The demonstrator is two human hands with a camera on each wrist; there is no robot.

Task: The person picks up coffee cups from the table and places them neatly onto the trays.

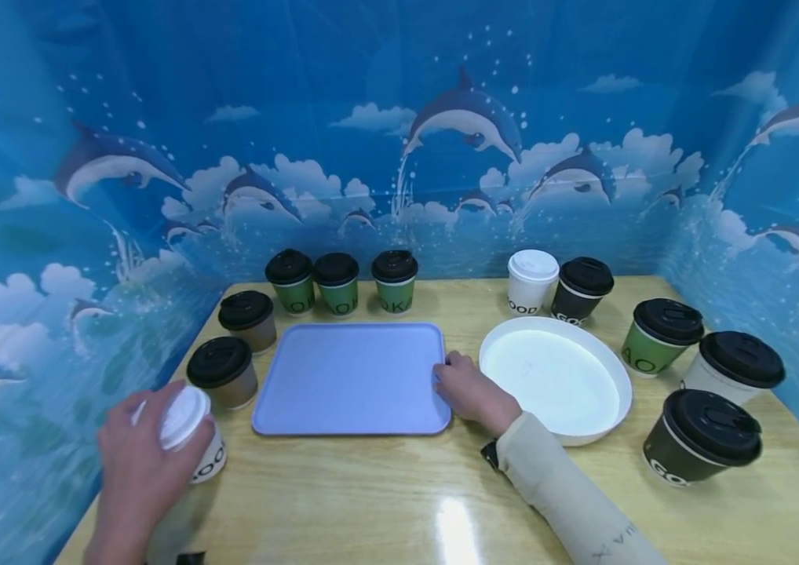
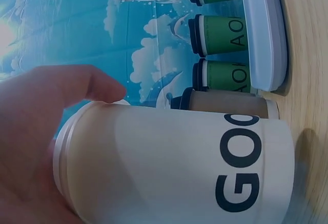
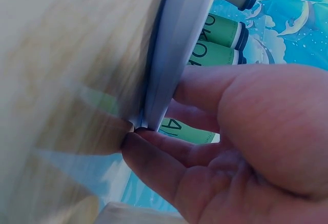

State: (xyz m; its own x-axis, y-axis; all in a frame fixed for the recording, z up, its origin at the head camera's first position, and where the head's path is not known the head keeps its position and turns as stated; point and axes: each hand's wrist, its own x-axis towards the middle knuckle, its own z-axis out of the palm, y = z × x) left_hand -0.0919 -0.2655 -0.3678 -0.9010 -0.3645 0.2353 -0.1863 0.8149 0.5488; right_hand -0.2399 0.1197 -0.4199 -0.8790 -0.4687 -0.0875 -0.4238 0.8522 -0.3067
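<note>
My left hand [image 1: 148, 455] grips a white paper cup [image 1: 210, 463] by its white lid, at the left side of the table. In the left wrist view the cup [image 2: 179, 162] shows large dark letters, and its base is close to the tabletop. My right hand [image 1: 473, 390] pinches the right edge of a lilac rectangular tray [image 1: 353, 380]. The right wrist view shows the thumb above the tray rim [image 3: 179, 39] and fingertips at its underside. Just beyond the white cup stand two brown cups with black lids, the nearer brown cup [image 1: 224, 373] and the farther one [image 1: 249, 320].
Several green cups with black lids, such as the green cup [image 1: 395, 282], stand behind the tray. A round white dish [image 1: 555, 377] lies right of it. Behind the dish are a white cup [image 1: 530, 282] and a black cup [image 1: 581, 290]. More lidded cups, including a black cup [image 1: 699, 439], line the right side.
</note>
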